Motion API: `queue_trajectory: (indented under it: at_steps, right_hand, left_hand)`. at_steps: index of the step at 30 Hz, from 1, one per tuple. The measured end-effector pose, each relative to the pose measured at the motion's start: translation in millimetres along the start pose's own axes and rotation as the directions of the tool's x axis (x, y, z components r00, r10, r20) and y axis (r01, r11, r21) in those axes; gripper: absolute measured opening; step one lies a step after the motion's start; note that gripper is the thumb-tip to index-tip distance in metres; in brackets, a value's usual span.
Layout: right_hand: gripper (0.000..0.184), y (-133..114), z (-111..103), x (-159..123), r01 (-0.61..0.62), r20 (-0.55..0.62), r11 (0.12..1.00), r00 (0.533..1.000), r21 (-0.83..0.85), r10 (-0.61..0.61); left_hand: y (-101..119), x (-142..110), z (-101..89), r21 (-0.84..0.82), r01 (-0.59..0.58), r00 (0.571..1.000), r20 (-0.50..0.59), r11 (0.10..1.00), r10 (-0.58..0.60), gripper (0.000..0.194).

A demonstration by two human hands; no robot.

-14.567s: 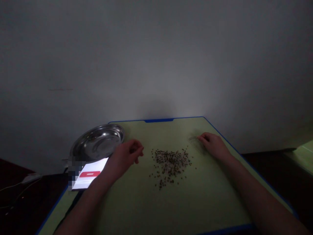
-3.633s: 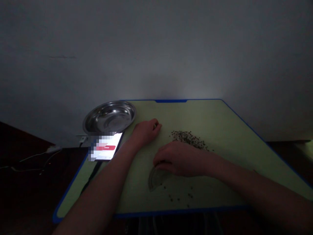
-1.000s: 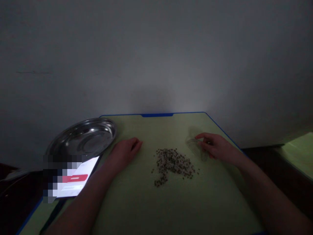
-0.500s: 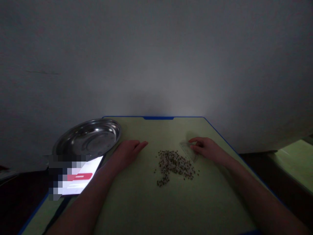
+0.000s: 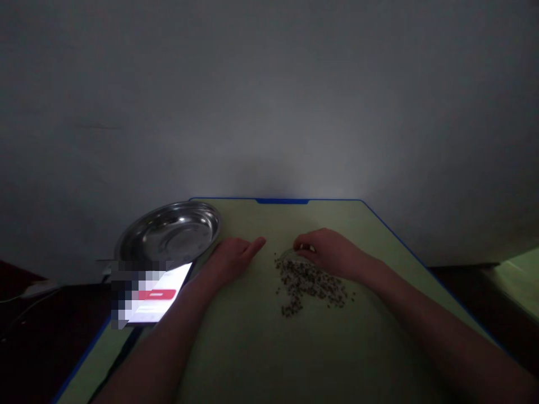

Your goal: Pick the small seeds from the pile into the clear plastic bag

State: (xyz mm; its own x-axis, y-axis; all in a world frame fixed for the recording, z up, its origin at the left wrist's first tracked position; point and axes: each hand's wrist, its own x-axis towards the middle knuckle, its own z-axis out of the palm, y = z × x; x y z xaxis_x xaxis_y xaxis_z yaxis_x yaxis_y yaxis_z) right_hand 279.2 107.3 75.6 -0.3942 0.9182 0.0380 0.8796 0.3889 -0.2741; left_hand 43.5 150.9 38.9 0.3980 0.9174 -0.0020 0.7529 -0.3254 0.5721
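Observation:
A loose pile of small dark and pale grains [image 5: 314, 280] lies on the pale green table; what kind they are is too small to tell. My right hand [image 5: 330, 252] is at the pile's far edge, its fingers and thumb pinched on a thin clear plastic piece with a curved edge, which looks like a protractor [image 5: 289, 255]. The hand covers part of it. My left hand [image 5: 233, 258] rests on the table left of the pile, thumb stretched out, holding nothing that shows. Its other fingers are partly hidden.
A shiny steel basin [image 5: 177, 233] stands at the table's left edge. In front of it, close to my left forearm, lies a phone [image 5: 162, 306] with a lit screen. The table [image 5: 252, 348] has a blue rim, and a grey wall [image 5: 269, 112] rises behind it.
My right hand has moved left with the protractor, from the pile's right side to its far edge. My left hand stays at about the same place. The view has shifted slightly.

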Motion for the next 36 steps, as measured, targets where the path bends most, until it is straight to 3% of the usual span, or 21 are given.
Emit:
queue_trajectory:
  at_steps: [6, 12, 18, 22, 25, 28, 32, 34, 36]
  right_hand:
    - [0.019, -24, -10, -28, 0.113, 0.086, 0.988, 0.991, -0.106, -0.104]
    - [0.022, -23, -20, -42, 0.107, -0.022, 0.989, 0.994, -0.105, -0.11]
    - [0.018, -30, 4, -48, 0.195, -0.005, 0.966, 0.98, -0.168, -0.199]
    - [0.027, -26, 20, -66, 0.277, -0.028, 0.933, 0.956, -0.229, -0.29]
    - [0.031, -20, 15, -74, 0.304, -0.051, 0.926, 0.945, -0.225, -0.323]
    - [0.021, -15, 3, -59, 0.271, -0.099, 0.943, 0.951, -0.194, -0.294]
    - [0.02, -16, -2, -4, 0.189, -0.181, 0.966, 0.958, -0.178, -0.221]
    - [0.019, -18, 4, 25, 0.183, -0.193, 0.965, 0.957, -0.19, -0.219]
    - [0.021, -22, 12, 47, 0.186, -0.195, 0.962, 0.954, -0.202, -0.226]
  left_hand:
    - [-7, 2, 4.8, -0.029, 0.013, 1.0, -0.026, 1.0, -0.013, 0.066]
    - [-7, 1, 3.9, -0.082, 0.039, 0.999, -0.034, 0.996, -0.041, 0.065]
    - [-4, 0, 2.4, -0.126, 0.029, 0.996, -0.075, 0.992, -0.039, 0.062]
    - [2, -1, -1.9, -0.017, 0.041, 0.995, -0.088, 0.999, -0.043, 0.064]
    - [15, -9, -8.8, 0.062, -0.027, 0.992, -0.119, 0.998, 0.034, 0.063]
    - [28, -20, -13.4, 0.069, -0.119, 0.971, -0.2, 0.991, 0.13, 0.061]
    - [33, -28, -12.4, 0.032, -0.232, 0.914, -0.336, 0.972, 0.23, 0.054]
    - [29, -27, -11.1, -0.002, -0.224, 0.872, -0.448, 0.975, 0.199, 0.041]
    - [25, -24, -10.3, -0.077, -0.205, 0.857, -0.495, 0.976, 0.141, 0.026]
